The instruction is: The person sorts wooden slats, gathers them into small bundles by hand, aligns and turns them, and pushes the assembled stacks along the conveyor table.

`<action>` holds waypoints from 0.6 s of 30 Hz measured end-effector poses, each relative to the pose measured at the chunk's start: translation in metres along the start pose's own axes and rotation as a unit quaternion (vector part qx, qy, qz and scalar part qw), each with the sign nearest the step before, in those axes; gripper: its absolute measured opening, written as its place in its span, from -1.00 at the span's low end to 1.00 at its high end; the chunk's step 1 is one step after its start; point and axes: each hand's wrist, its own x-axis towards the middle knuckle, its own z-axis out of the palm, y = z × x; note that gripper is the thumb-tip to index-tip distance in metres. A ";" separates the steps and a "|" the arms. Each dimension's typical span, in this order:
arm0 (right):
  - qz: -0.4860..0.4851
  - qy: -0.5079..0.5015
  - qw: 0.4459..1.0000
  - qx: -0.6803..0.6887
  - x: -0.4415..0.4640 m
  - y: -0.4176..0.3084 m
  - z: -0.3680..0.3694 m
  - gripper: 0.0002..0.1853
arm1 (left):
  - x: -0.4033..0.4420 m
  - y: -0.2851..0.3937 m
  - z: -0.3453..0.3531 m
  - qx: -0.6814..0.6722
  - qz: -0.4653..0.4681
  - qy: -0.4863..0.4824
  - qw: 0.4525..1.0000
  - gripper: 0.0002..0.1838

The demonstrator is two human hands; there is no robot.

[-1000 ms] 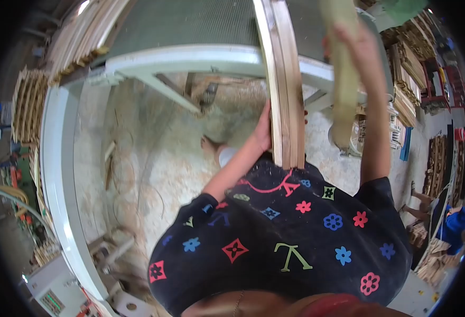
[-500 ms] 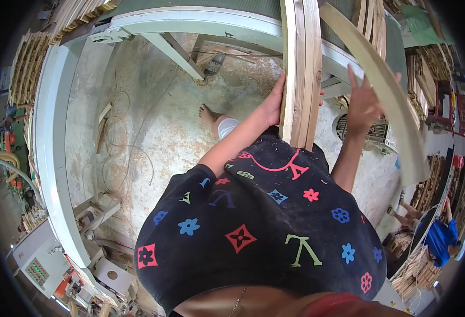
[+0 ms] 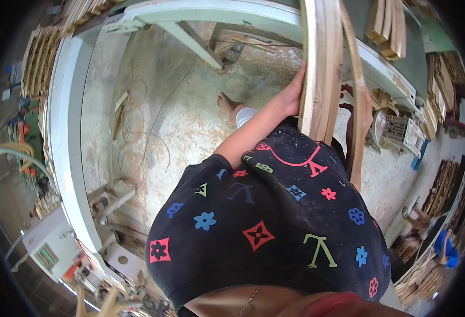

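My left hand [image 3: 293, 94] is closed round the left side of a bundle of long wooden strips [image 3: 321, 79], which stretches from my chest up across the frame edge of the green-topped table. Its fingers are mostly hidden behind the wood. Just right of the bundle, a separate curved wooden strip [image 3: 355, 90] is gripped in my right hand [image 3: 367, 108], with a narrow gap between strip and bundle. The fingertips of my right hand show on the strip's left side.
The table's pale metal frame [image 3: 216, 11] crosses the top. More wooden pieces [image 3: 388, 26] lie on the table at the upper right. A motor [image 3: 401, 131] sits below it. Stacked wood [image 3: 41, 61] and a control box [image 3: 47, 252] are at left. A person in blue [image 3: 446, 249] is at far right.
The curved strip has swung upright and come in beside the bundle, with my right hand now closed on it. The bundle and my left hand appear further right and higher in view.
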 end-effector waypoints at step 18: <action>0.294 -0.176 0.896 0.282 0.015 -0.011 -0.040 -0.43 | 0.005 0.007 -0.006 -0.062 -0.045 -0.018 0.997 0.10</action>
